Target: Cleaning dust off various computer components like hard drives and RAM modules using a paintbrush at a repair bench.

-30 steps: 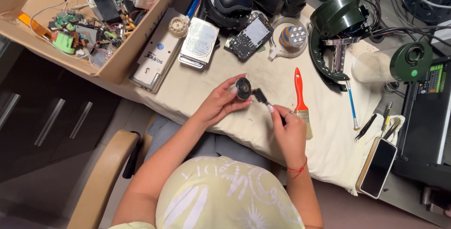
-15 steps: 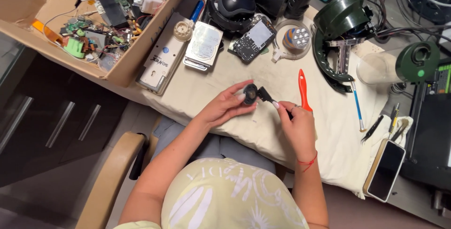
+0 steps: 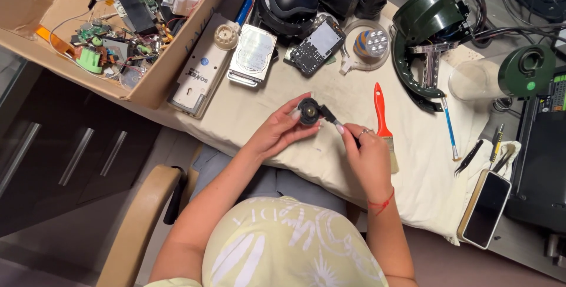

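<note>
A small round black part [image 3: 308, 111] is held just above the middle of a cloth-covered surface [image 3: 265, 110], pinched between the fingers of the left hand [image 3: 282, 126], which are closed around its edge. The right hand [image 3: 367, 152] is closed around a thin dark tool [image 3: 331, 117] whose tip touches the round part's side. Just beside the right hand lies a paintbrush with an orange-red handle [image 3: 381, 109], bristles toward the person. Further out on the surface sit a silver hard drive [image 3: 253, 55], a long white device [image 3: 200, 78], a bare circuit board [image 3: 317, 44] and a dark green round housing [image 3: 427, 25]. A cardboard box [image 3: 177, 57] of wires and electronic scraps stands at the far left corner. A phone [image 3: 486, 209] lies face up near the right edge, with tweezers [image 3: 469, 157] close by.
</note>
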